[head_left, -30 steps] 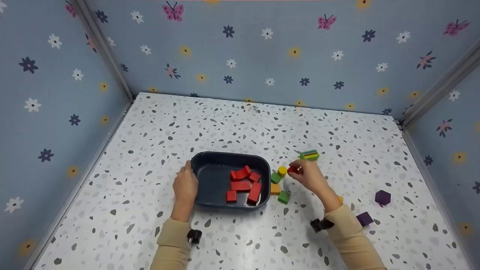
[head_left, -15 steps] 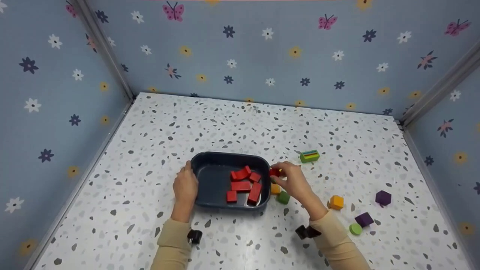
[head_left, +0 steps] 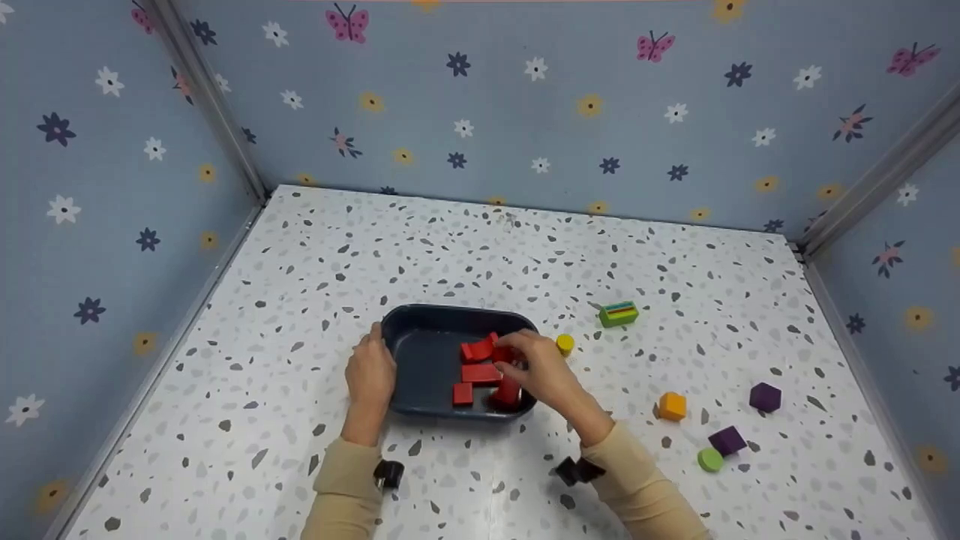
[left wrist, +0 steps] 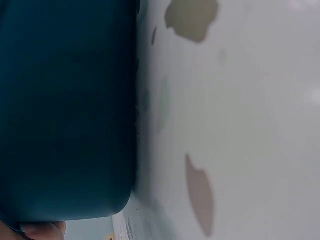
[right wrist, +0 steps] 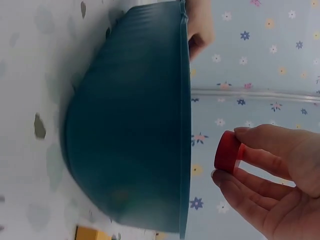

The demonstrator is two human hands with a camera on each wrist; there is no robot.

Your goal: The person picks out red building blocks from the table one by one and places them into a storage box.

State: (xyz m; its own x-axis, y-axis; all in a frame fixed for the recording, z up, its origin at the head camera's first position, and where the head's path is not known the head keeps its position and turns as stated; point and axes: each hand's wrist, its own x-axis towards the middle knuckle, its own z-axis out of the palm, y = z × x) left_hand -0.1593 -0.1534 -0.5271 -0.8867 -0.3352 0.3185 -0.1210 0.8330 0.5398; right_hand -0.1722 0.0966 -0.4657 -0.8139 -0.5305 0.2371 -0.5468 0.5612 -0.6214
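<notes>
A dark blue plastic tub (head_left: 427,411) stands on the speckled table and holds several red toy blocks (head_left: 481,373), some of them partly covered by my right hand. My left hand (head_left: 371,373) grips the tub's left rim; the left wrist view shows fingertips (left wrist: 44,230) at the tub's edge. Between thumb and fingers, my right hand (head_left: 546,369) pinches a short round red block (right wrist: 228,151). That hand is over the right end of the tub, and in the right wrist view the block is held up beside the rim.
Right of the tub lie a yellow cylinder (head_left: 565,344), a green striped block (head_left: 619,314) and an orange cube (head_left: 673,406). Two purple blocks (head_left: 766,397) and a light green disc (head_left: 710,459) lie farther right. Patterned blue panels (head_left: 495,97) wall the table in.
My right hand has carried the round red block leftward from the table to over the tub, now covering the green and orange blocks beside it. My left hand stays on the rim.
</notes>
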